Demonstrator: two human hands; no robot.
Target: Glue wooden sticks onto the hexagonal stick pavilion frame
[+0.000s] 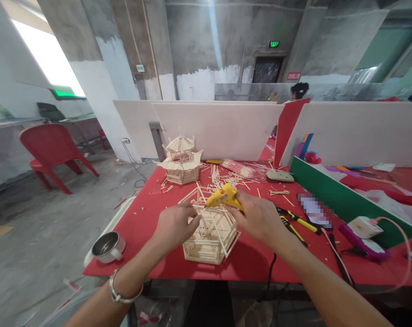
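My right hand (258, 211) is wrapped round a yellow glue gun (224, 196), its nozzle pointing left just above a structure of thin wooden sticks (209, 234). This structure is many-sided, with rings of sticks on top and a few slanted sticks rising from it. At its upper left, my left hand (179, 222) is closed with thumb and fingers near the nozzle; what they hold is too small to make out. Behind stands a finished-looking stick pavilion (181, 160) with two roof tiers.
Loose sticks (215, 175) and a plastic packet (242, 170) lie at the back of the red table (141, 236). A metal cup (108, 247) stands at left; pliers (294, 222), a phone (315, 210) and a power strip (364, 243) lie at right. A green divider (349, 197) borders the right side.
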